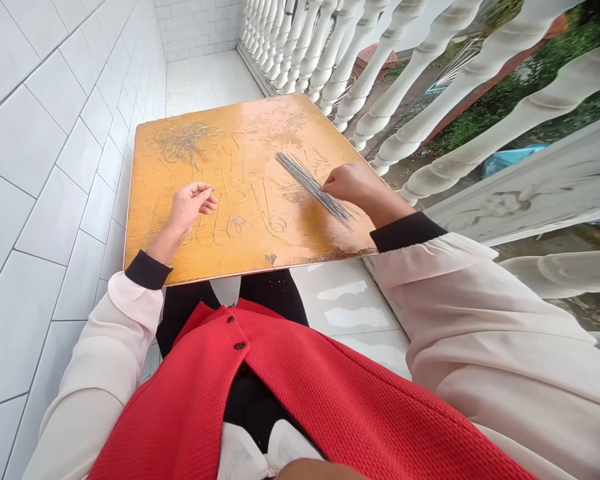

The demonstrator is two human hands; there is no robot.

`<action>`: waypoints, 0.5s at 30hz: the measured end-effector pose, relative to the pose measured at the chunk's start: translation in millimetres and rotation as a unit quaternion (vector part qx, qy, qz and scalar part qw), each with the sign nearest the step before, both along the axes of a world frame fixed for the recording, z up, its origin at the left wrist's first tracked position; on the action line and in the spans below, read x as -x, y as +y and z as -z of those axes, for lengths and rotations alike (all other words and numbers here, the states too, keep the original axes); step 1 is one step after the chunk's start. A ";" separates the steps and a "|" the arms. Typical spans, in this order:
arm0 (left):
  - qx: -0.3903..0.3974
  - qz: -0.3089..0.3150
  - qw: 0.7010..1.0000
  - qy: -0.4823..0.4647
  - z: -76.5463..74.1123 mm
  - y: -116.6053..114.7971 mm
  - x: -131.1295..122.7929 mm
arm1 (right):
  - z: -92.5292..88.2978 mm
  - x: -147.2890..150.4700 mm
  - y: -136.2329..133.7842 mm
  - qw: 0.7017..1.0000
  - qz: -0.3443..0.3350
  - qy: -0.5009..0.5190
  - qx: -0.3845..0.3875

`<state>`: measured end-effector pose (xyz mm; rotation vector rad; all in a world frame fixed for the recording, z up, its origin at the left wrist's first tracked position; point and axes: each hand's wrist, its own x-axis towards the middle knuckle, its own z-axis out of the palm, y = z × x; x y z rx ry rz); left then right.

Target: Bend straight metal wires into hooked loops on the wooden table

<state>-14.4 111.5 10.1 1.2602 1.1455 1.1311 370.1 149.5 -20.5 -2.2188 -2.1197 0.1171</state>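
A bunch of thin, straight grey wires (307, 187) is gripped by the curled fingers of the right hand (350, 187), while the left hand (190, 207) is held loosely curled and empty over a flat orange wooden board (290, 127).

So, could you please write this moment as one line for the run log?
left hand: curled, over bent wires | right hand: on wire bundle | wire tangle: on tabletop

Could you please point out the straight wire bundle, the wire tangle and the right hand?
Straight wire bundle (303, 181), head view, its middle.
Wire tangle (185, 140), head view, its dense centre.
Right hand (353, 187), head view, back of the hand.
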 end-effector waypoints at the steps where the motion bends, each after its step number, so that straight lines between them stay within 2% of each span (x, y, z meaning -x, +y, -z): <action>1: -0.002 -0.001 1.000 0.003 -1.4 -1.4 1.5 | -8.7 6.2 -4.5 0.999 0.016 -0.019 0.029; 3: 0.001 -0.003 1.000 0.005 -3.3 -4.3 3.7 | -24.9 18.5 -12.9 0.997 0.036 -0.034 0.066; 6: 0.011 0.003 1.000 0.004 -4.1 -7.5 5.3 | -41.8 30.5 -22.1 0.996 0.047 -0.029 0.074; 15: 0.014 0.020 1.000 0.019 -0.4 -9.0 10.3 | -61.6 32.8 -32.7 0.985 0.106 0.047 0.128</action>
